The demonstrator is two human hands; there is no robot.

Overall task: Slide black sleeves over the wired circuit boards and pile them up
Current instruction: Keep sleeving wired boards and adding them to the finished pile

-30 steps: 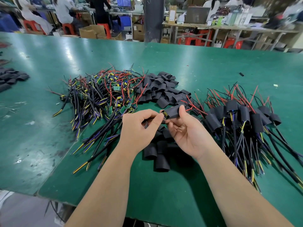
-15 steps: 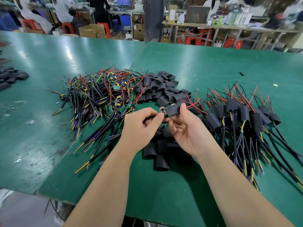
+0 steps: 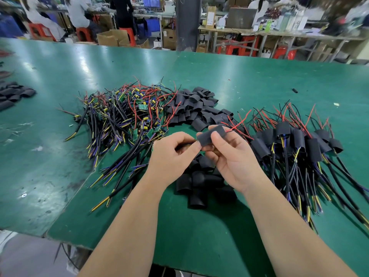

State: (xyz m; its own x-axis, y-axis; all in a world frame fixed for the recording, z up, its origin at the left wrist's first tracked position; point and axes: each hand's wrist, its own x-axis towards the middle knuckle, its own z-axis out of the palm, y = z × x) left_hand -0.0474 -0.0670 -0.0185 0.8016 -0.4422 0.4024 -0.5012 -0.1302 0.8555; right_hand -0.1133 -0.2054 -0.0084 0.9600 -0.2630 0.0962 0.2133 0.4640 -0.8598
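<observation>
I logged both hands raised over the table (image 3: 259,80), near its front edge. The right hand (image 3: 233,158) gripped a sleeve (image 3: 211,134), thumb on top and fingers curled underneath, the tube lying roughly level and tilted slightly up to the right. Red wires (image 3: 239,123) stuck out of its right end. The left hand (image 3: 171,154) was curled, thumb and forefinger pinching a dark cable (image 3: 185,144) right at the sleeve's left mouth. Most of that cable was hidden by the fingers, and I couldn't tell how far the board sat inside. Below the hands lay a small cluster of empty sleeves (image 3: 197,182) on the table. Left of the hands sat the bare boards (image 3: 127,114), a tangle of green boards with black, yellow, blue and red leads. Behind the hands, touching that tangle's right side, was the loose sleeve heap (image 3: 195,108). To the right lay the finished pile (image 3: 295,142), sleeved boards with cables trailing toward me. More black sleeves (image 3: 14,94) sat at the far left edge. Seated people (image 3: 77,13) were blurred in the background.
</observation>
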